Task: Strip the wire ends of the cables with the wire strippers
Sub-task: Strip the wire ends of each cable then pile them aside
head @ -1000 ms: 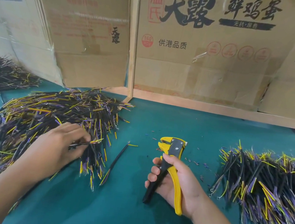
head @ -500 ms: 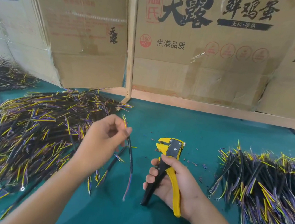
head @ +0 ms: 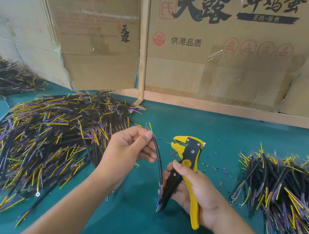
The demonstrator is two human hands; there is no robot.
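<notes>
The lower end of the cable [head: 158, 156] runs behind the stripper [head: 186, 171] handles and its tip is hard to make out; the right pile [head: 280, 192] is cut off at the frame's right edge, the left pile [head: 45, 142] at the left edge, and a third heap [head: 6, 79] at far left is blurred.

The green table [head: 226, 129] shows bare felt between the two piles, with small bits of insulation [head: 219, 170] scattered beside the stripper head; a wooden frame [head: 143, 57] and cardboard boxes [head: 225, 57] close off the far edge.

The left hand [head: 126, 152] pinches the cable near its top between thumb and fingertips, the other fingers loosely curled; the cable is black, gently bowed, with thin yellow and pale wires fanning out above the fingers; it hangs just left of the stripper. The right hand [head: 195, 191] is wrapped round the yellow and black handles, holding the stripper upright, head up, above the table; its jaws look slightly parted.
</notes>
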